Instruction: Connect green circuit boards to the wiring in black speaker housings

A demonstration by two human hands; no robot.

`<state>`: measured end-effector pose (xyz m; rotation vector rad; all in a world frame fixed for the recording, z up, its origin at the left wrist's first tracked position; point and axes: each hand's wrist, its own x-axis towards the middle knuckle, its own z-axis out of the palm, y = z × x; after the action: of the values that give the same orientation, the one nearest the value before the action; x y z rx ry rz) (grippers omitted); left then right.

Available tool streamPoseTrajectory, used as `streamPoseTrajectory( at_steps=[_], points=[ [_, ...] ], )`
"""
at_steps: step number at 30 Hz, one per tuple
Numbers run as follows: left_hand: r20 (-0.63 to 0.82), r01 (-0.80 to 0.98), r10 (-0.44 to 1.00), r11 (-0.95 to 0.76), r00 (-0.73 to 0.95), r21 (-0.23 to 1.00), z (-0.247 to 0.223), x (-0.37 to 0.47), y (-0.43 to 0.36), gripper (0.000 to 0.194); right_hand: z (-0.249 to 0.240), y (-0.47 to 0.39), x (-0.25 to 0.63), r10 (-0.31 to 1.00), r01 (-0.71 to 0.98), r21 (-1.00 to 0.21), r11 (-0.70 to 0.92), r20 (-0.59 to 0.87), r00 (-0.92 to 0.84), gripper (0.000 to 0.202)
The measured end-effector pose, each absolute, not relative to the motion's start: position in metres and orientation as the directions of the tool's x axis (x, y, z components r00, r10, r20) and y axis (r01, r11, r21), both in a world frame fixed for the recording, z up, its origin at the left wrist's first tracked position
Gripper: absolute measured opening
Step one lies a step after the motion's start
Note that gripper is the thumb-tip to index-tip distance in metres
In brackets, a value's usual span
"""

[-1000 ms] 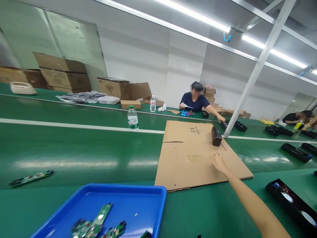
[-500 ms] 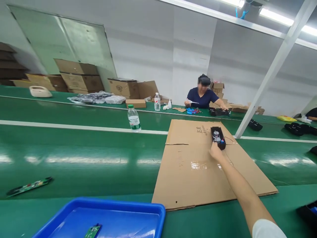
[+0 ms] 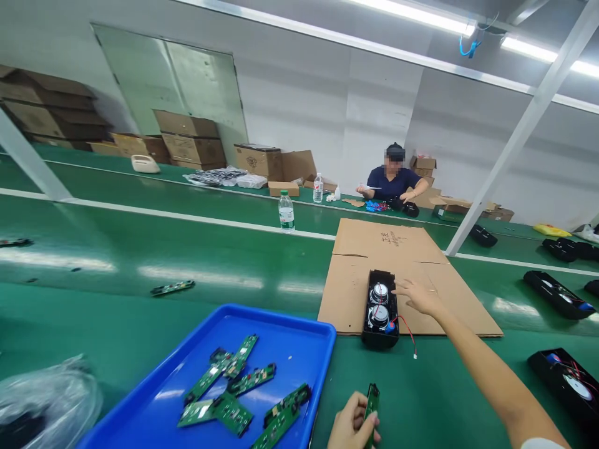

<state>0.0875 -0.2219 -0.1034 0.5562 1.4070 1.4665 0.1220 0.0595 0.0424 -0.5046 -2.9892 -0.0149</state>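
Thumb and fingers of the left hand (image 3: 350, 425) pinch a green circuit board (image 3: 373, 402), and the loosely spread fingers of the right hand (image 3: 417, 295) are at the right edge of a black speaker box (image 3: 380, 338), lying on flat cardboard (image 3: 353, 274), its near end jutting over the desk (image 3: 425, 393).

Bright tube lights (image 3: 416, 15) blaze above you, white glare streaks the green belt (image 3: 262, 255), and wide-angle stretch splays the posts (image 3: 519, 134) near your edges!
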Motion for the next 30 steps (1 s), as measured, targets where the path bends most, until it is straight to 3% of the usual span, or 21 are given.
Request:
streamPoseTrajectory(
  at_steps=[3,7,12,20,26,30],
  points=[
    [-0.280,-0.365,0.857,0.117,-0.433,0.924,-0.092,0.084,-0.219,0.046,0.029,0.054,0.119,0.243,0.251,0.073,0.965,0.104,-0.965,0.029],
    [-0.301,-0.404,0.838,0.106,-0.456,0.909,-0.078,0.077,-0.216,0.046,0.018,0.044,0.130,0.158,0.174,0.163,0.971,0.103,-0.982,0.010],
    [-0.372,-0.478,0.780,0.108,-0.502,0.872,-0.061,0.071,-0.229,0.038,0.012,0.019,0.166,0.125,0.149,0.190,0.970,0.133,-0.983,0.008],
    [-0.485,-0.629,0.572,-0.072,-0.662,0.774,-0.034,0.087,-0.283,0.027,-0.008,-0.075,0.238,0.160,0.182,0.073,0.981,0.234,-0.959,0.014],
    [-0.524,-0.660,0.462,-0.199,-0.715,0.725,-0.017,0.088,-0.288,0.032,-0.004,-0.119,0.239,0.219,0.193,-0.108,0.975,0.334,-0.917,0.007],
    [-0.510,-0.650,0.466,-0.208,-0.723,0.731,-0.010,0.085,-0.285,0.036,0.007,-0.144,0.200,0.120,0.058,-0.143,0.988,0.478,-0.870,0.030]
  ],
)
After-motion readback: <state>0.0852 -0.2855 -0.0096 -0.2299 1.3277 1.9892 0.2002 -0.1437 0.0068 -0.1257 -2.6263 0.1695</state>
